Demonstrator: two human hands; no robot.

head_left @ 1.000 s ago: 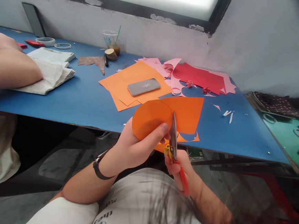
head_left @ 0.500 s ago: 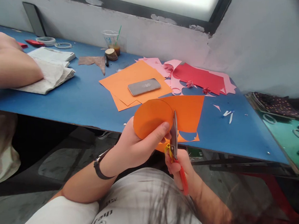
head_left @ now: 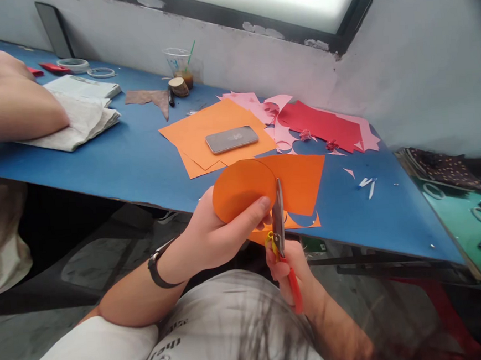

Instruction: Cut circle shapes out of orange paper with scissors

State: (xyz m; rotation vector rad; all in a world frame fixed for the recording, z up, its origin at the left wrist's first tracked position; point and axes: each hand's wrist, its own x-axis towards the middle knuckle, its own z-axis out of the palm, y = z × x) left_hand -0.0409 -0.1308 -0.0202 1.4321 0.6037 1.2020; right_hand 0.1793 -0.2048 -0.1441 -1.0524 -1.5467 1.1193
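Between the thumb and fingers of my left hand (head_left: 223, 231) is a sheet of orange paper (head_left: 301, 181), held near the table's front edge. Its left part has a rounded outline (head_left: 243, 188), and the right part still joins it at the top. My right hand (head_left: 291, 267) is wrapped round the red and yellow handles of a pair of scissors (head_left: 278, 213). The blades point away from me, look nearly closed, and lie at the paper along the curve, just right of my left thumb. Below the sheet, an orange offcut (head_left: 302, 221) with curved cut-outs rests on the table edge.
A phone (head_left: 232, 139) lies on flat orange sheets (head_left: 187, 137). Behind are red paper (head_left: 315, 124) and pink scraps (head_left: 249, 104). A plastic cup (head_left: 182, 68) and a wood slice (head_left: 179, 87) stand by the wall. Another person's arm (head_left: 14, 106) rests on folded cloth (head_left: 81, 123) at left.
The held orange paper has shifted slightly left, and its right part has tilted a little. My left hand and the scissor blades have moved slightly left with it.
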